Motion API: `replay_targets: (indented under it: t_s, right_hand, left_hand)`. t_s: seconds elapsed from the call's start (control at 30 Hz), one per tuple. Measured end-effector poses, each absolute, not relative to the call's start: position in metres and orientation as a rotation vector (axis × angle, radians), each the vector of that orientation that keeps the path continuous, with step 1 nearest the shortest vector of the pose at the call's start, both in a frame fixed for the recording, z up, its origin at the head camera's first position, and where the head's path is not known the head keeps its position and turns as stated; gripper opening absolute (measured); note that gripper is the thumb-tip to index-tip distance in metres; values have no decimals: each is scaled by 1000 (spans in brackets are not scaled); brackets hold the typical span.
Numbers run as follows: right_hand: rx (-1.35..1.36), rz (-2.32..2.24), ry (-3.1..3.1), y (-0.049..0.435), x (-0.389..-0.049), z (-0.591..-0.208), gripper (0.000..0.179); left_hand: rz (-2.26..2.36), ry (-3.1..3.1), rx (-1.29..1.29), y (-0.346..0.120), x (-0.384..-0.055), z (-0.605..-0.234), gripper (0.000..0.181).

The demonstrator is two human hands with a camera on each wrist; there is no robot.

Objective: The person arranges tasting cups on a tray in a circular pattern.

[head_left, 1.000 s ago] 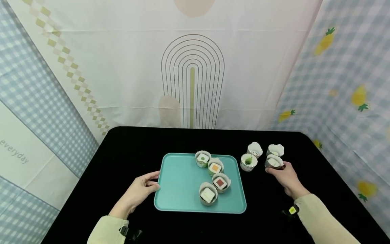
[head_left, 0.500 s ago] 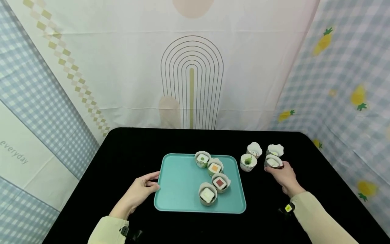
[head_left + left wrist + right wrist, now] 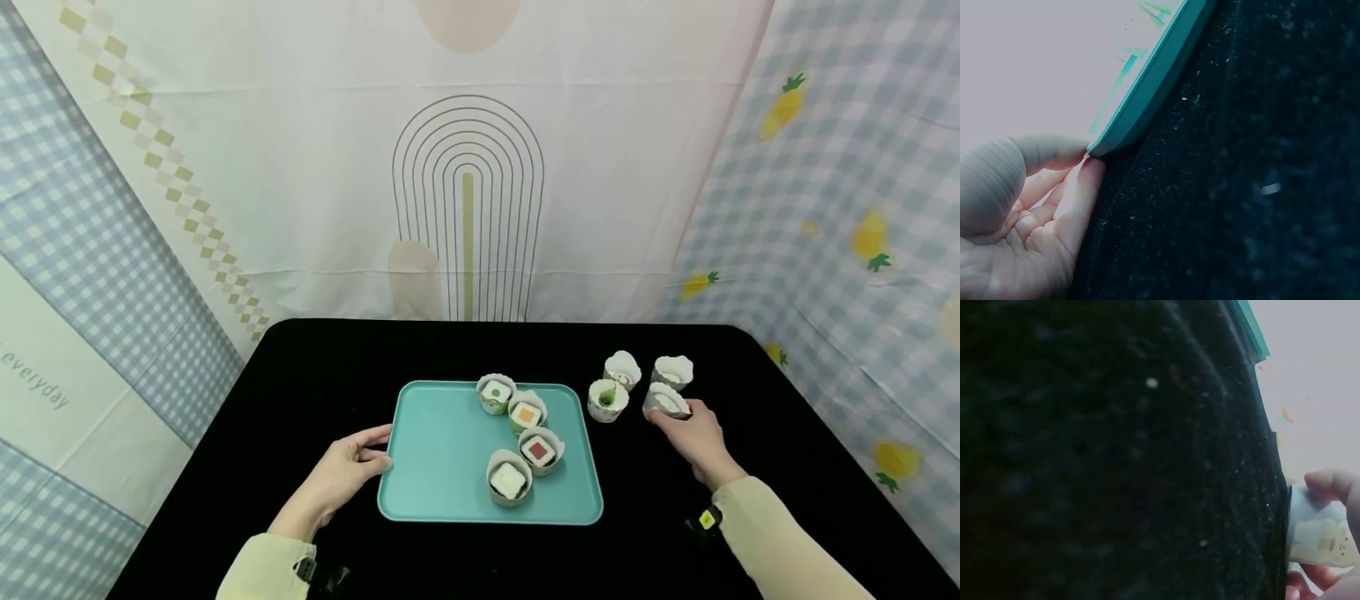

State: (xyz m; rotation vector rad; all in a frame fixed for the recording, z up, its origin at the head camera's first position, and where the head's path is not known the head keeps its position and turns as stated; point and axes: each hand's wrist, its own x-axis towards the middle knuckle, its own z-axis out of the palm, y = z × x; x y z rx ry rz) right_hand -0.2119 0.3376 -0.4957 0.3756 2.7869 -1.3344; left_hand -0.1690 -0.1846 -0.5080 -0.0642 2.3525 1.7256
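My left hand (image 3: 337, 475) pinches the left rim of a teal tray (image 3: 442, 450) between thumb and fingers, also seen close up in the left wrist view, where the tray's edge (image 3: 1154, 75) runs up from the fingertips. My right hand (image 3: 697, 442) grips a paper baking cup (image 3: 667, 402) to the right of the tray. It tilts slightly and holds something white. In the right wrist view, a small printed face shows on the cup's side (image 3: 1319, 540). Close around it stand a paper cup (image 3: 672, 367) behind, one with green filling (image 3: 607, 403), and another (image 3: 622, 363).
Several paper cups stand on the tray's right half: one topped with a green dot (image 3: 496, 392), one orange (image 3: 527, 414), one red (image 3: 538, 452), one plain white (image 3: 508, 481). The black table (image 3: 337, 350) ends at a white curtain (image 3: 315, 167); patterned cloth hangs at both sides.
The cup in my right hand now tilts a little more than before. The left hand stays at the tray rim, and the head view has shifted slightly.
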Motion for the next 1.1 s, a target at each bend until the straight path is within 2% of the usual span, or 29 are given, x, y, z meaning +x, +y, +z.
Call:
replay_targets:
  t_s: [0.47, 0.73, 0.97, 1.1]
  right_hand:
    - [251, -1250, 2934, 326, -191, -470, 81]
    - [123, -1310, 3024, 289, -181, -448, 74]
    - [3, -1406, 2891, 261, -177, -430, 77]
    - [-108, -1451, 2859, 240, -178, -428, 69]
  left_hand:
    - [1747, 2336, -50, -185, -170, -508, 50]
    - [1742, 2339, -58, -185, -169, -509, 50]
    - [1736, 2348, -57, -185, -170, -509, 50]
    - [1732, 2357, -62, -185, -170, -509, 50]
